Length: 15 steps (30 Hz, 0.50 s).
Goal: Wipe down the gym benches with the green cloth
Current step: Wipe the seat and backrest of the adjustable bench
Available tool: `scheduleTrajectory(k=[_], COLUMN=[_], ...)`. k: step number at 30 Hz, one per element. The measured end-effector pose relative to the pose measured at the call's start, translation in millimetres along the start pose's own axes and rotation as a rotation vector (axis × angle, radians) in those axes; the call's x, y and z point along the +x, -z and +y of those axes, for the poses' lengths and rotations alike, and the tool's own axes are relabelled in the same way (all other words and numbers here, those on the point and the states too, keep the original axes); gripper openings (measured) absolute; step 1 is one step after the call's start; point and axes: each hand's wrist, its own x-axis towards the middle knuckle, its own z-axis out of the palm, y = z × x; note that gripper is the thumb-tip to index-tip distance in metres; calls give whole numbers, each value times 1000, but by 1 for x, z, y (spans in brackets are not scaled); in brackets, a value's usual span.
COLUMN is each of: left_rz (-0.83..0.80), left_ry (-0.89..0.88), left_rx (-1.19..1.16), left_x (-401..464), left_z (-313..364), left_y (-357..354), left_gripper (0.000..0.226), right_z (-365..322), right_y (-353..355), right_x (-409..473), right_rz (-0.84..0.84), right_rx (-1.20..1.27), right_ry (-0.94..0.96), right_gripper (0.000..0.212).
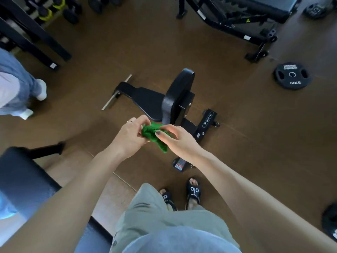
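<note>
Bunching the nubby green cloth, left hand and right hand both grip it.

Both my hands up front, bunching the cloth between them: left hand grips its left side, right hand pinches the right, a tail hanging below. Just past them a small bench on brown floor. Plate marked 10KG far right, second bench top right, padded bench lower left. Another person's legs at left edge. My sandals below.
</note>
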Motion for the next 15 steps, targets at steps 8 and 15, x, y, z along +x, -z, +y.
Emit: scheduleTrajectory(k=[8, 15], left_rz=[-61, -270], left_ry=[37, -83], left_rx=[-130, -61], left_x=[90, 210], left_z=[-52, -153], left_y=[38, 72], left_gripper=[34, 30], right_z=[-26, -27], right_y=[-25, -94], right_x=[104, 244], right_rz=[-139, 187], right_rx=[756, 1030], right_ry=[-343, -497], right_gripper=[27, 38])
